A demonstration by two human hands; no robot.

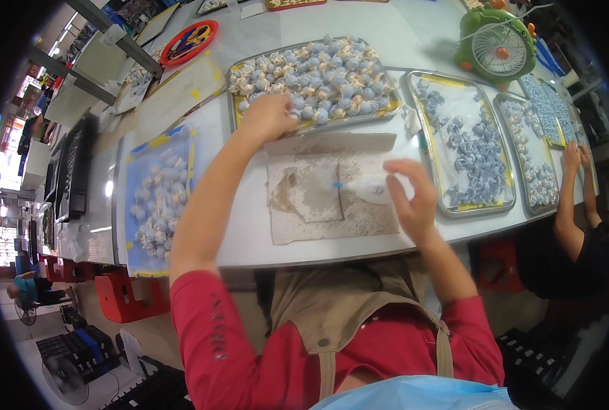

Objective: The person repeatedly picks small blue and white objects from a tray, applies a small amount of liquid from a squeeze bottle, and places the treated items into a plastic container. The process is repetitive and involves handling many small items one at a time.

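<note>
My left hand (270, 117) reaches to the near left edge of a metal tray (394, 115) heaped with small blue-grey and cream pieces (323, 76). Its fingers are curled together at the pieces, and what lies between the fingertips is hidden. A white squeeze bottle (371, 188) with a thin blue tip is in my right hand (415, 203), its end between thumb and fingers. The bottle lies tilted nearly flat over a stained, folded cardboard sheet (297, 229), tip pointing left.
Right of the cardboard stand a tray (448, 208) of grey-blue cupped parts and a narrower tray (530, 154). A blue-lined tray (135, 256) of pieces is at left. A green fan (499, 48) and a red basket (212, 34) stand farther back. Another person's hands (574, 157) work at right.
</note>
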